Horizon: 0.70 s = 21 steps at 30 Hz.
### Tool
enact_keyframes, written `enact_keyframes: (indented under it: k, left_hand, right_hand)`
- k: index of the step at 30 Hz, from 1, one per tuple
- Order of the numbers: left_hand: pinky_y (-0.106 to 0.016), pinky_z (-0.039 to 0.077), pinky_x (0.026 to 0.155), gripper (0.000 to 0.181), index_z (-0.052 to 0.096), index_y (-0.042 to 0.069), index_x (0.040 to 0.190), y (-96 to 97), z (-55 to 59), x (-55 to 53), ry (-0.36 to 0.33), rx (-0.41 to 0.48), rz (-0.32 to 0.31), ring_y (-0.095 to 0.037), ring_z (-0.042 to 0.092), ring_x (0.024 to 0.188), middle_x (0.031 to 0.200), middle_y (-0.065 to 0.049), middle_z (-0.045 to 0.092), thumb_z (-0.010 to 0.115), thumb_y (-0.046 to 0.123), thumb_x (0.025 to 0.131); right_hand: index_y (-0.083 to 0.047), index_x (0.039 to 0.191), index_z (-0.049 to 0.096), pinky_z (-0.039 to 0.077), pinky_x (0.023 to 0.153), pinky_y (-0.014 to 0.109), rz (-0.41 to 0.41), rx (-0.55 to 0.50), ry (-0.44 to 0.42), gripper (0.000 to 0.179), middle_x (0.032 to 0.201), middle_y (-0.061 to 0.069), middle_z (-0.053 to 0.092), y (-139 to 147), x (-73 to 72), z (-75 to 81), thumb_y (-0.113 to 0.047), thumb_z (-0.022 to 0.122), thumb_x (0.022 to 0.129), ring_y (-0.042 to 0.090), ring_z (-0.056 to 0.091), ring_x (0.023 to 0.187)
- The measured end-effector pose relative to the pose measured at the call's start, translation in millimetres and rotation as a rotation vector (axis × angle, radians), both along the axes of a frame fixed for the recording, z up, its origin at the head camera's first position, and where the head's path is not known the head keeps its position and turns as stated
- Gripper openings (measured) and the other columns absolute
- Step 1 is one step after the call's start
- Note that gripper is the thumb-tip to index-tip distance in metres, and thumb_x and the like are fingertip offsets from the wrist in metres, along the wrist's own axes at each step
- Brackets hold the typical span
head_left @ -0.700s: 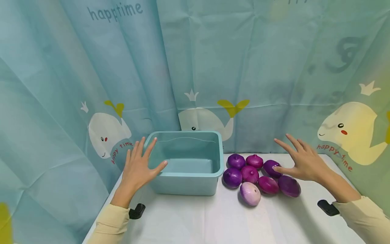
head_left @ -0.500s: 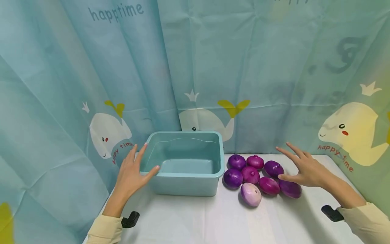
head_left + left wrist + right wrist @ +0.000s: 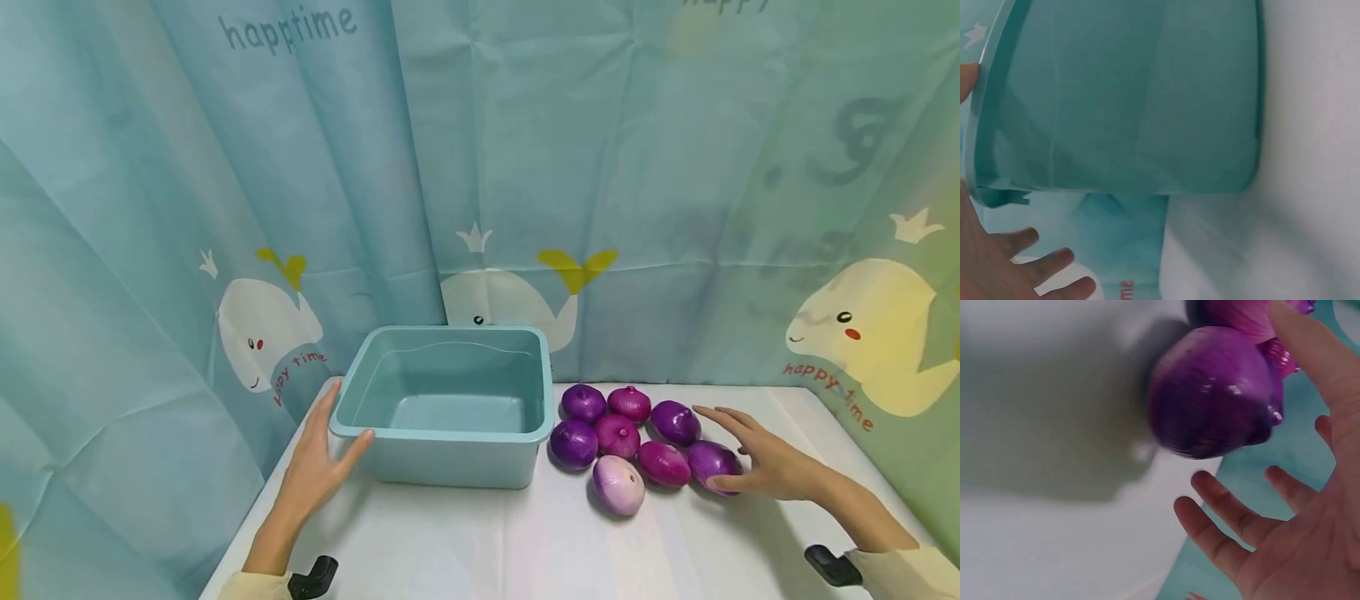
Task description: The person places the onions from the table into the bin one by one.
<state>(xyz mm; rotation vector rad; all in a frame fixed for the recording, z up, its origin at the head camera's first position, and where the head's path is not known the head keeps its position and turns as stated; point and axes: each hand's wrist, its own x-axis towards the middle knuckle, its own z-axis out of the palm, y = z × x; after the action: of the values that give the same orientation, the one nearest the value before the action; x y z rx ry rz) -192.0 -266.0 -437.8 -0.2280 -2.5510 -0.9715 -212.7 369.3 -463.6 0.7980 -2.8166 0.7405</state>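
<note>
My left hand (image 3: 311, 468) is at the near left corner of a teal plastic tub (image 3: 457, 460), thumb and fingers spread apart around the rim. In the left wrist view the tub wall (image 3: 1141, 100) fills the upper part, with the fingers (image 3: 1047, 265) stretched out below it. Over on the right, my right hand (image 3: 772, 460) reaches around the rightmost purple onion (image 3: 714, 467), thumb on the near side and fingers on the far side. The right wrist view has this onion (image 3: 1210, 394) between the spread thumb and fingers, which are not closed on it.
Several more onions lie clustered between the tub and my right hand, among them a pale one (image 3: 618, 486) at the front and a magenta one (image 3: 663, 464). A white-covered table (image 3: 480, 542) bears everything. Behind it hangs a blue whale-print curtain (image 3: 637, 192).
My left hand has moved down and left, from over the tub's left side to its near left corner. My right hand has lowered towards the rightmost onion. The tub and onions stay put.
</note>
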Motion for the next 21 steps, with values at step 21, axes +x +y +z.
enact_keyframes:
  k: [21]
  left_hand:
    - [-0.066,0.041,0.103,0.080,0.013,0.028,0.164,8.4,-25.5,4.1,-0.156,0.470,-0.038,-0.050,0.048,0.135,0.162,-0.024,0.031,0.064,0.021,0.103]
  right_hand:
    - [-0.007,0.147,0.047,0.050,0.066,0.027,-0.007,-0.106,-0.077,0.084,0.126,0.029,0.059,15,14.7,-38.1,-0.018,0.091,0.077,-0.001,0.061,0.076]
